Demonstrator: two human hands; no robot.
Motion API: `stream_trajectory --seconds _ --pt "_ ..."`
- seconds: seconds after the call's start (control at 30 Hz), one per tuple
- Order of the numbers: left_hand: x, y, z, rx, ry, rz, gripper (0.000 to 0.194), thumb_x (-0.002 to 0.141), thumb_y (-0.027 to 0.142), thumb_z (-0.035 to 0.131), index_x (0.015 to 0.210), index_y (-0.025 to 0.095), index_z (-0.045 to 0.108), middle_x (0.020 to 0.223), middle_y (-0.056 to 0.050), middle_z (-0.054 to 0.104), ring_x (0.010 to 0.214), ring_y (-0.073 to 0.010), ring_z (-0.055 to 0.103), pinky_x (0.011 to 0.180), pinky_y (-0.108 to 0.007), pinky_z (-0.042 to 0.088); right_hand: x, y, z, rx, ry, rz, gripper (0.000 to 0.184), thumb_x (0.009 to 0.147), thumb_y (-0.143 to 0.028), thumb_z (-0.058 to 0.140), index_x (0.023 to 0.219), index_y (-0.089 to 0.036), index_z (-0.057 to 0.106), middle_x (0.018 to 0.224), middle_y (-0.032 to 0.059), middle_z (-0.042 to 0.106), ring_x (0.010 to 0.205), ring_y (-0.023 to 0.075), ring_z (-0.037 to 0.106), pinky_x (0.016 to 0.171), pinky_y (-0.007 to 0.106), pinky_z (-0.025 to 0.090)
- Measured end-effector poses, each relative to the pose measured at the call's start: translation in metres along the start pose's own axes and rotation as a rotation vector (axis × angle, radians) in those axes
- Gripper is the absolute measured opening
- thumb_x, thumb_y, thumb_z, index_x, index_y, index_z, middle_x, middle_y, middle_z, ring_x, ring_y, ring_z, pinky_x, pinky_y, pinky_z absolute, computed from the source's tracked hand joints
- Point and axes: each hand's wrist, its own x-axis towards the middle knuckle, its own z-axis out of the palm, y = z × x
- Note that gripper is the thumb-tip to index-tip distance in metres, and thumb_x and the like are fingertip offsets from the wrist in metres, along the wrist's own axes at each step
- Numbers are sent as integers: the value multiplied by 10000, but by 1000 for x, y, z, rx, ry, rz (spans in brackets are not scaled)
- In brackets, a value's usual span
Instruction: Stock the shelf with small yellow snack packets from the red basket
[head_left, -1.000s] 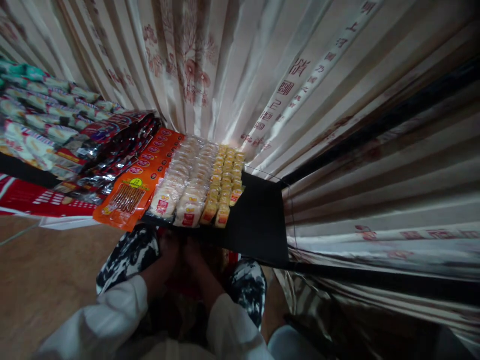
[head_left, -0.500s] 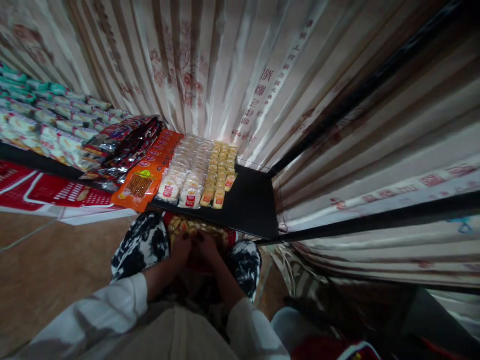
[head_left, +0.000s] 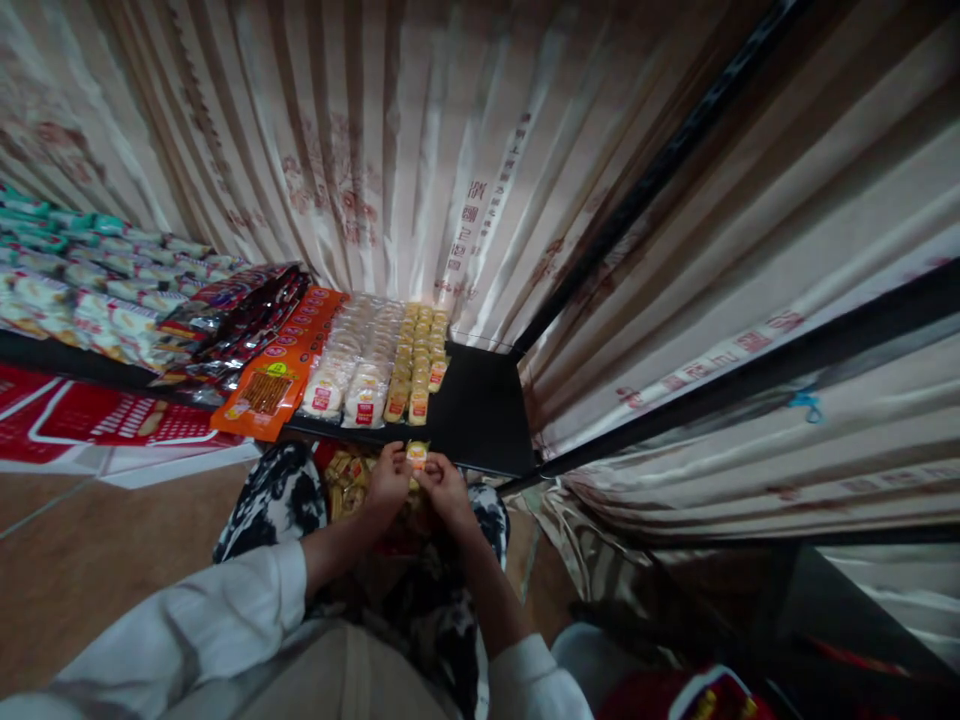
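Evenly, the left hand [head_left: 387, 484] and right hand [head_left: 450, 492] are pinching a small yellow packet [head_left: 417, 455] by opposite edges, probably keeping it level, while matching yellow rows [head_left: 418, 372] are lying at its twelve o'clock.

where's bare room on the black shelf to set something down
The black shelf is bare at its right end, between small yellow packets and pleated cream curtain. Leftward it's crowded with clear-wrapped pale rounds and a flat orange bag.
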Motion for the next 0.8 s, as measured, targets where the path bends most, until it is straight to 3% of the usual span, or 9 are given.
stream_trajectory --seconds 0.17,0.27,0.37,0.53,0.8 --pt "5 20 22 -113 -88 199 322 768 103 530 1082 169 561 1073 -86 665 975 -155 633 889 -309 507 13 -29 -21 -18 117 -72 338 643 -352 645 935 -188 604 787 3 655 604 124 578 563 225 468" --pt "3 30 30 -38 -62 268 387 763 119 514 1142 185 556 1215 -92 601 1095 -183 580 918 -337 500 26 -35 -29 8 188 -78 381 631 -366 648 964 -185 601 810 7 646 600 115 564 576 224 470" --pt "0 37 37 77 -25 334 400 749 107 495 1132 180 585 1287 -90 557 1222 -203 489 1062 -384 386 43 -35 -34 3 236 -108 396 646 -370 633 992 -181 596 847 17 642 643 122 583 633 239 488" --pt "3 46 50 87 -103 243 437 803 179 448 1229 156 547 1365 -84 497 1300 -184 410 1144 -349 260 74 -29 -39 -86 298 -148 397 704 -366 592 1057 -185 586 920 36 653 733 142 609 718 269 499" --pt "29 60 72 -86 -210 133 536 866 257 394 1392 158 359 1490 -50 316 1383 -151 270 1160 -301 202 115 -32 -31 -75 267 -166 411 740 -378 566 1106 -193 572 952 43 666 710 142 612 631 250 510"
